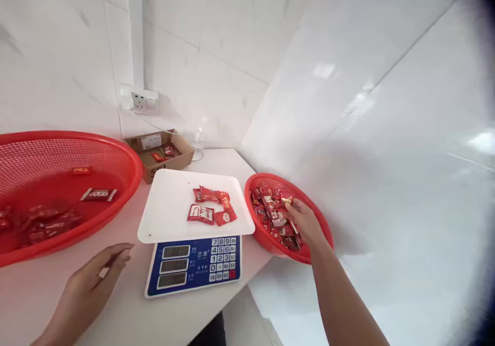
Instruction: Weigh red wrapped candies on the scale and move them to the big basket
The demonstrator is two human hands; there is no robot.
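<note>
My right hand reaches into the small red basket on the right. Its thumb and fingers pinch a red snack packet above a heap of similar packets. My left hand hovers over the table, left of the weighing scale. Its thumb and fingertips come together with nothing visible in them. Several red packets lie on the right half of the scale's white tray. The three displays are too dim to read.
A large red basket with scattered packets stands at the left. Behind the tray is an open cardboard box holding a few packets. A wall socket and a thin cable are at the back. White walls bound the table's far side.
</note>
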